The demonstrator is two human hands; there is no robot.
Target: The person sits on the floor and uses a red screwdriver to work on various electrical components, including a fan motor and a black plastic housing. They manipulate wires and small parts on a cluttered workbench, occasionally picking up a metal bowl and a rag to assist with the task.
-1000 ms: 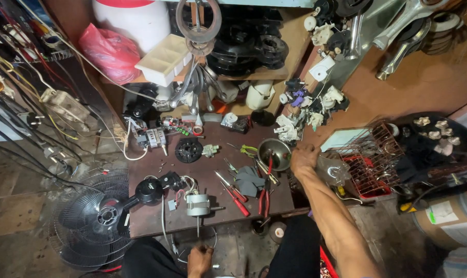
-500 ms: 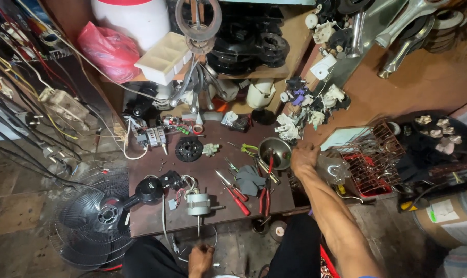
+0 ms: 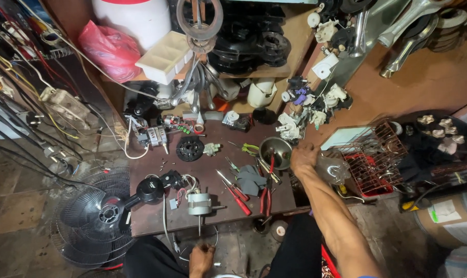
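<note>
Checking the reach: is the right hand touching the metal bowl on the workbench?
Cannot tell. In the head view the right hand sits against the metal bowl rim, but overlap hides any contact or gap.

My right hand (image 3: 303, 156) at metal bowl (image 3: 275, 152) rim on bench (image 3: 151, 216); left hand (image 3: 201, 256) low, below fan motor (image 3: 199, 203).

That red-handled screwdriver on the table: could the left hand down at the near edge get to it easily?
Probably yes. The left hand sits low at the table's near edge, and the red-handled screwdriver lies exposed on the tabletop. Only the small fan motor and loose wires lie near the path, beside it rather than across it.
</note>
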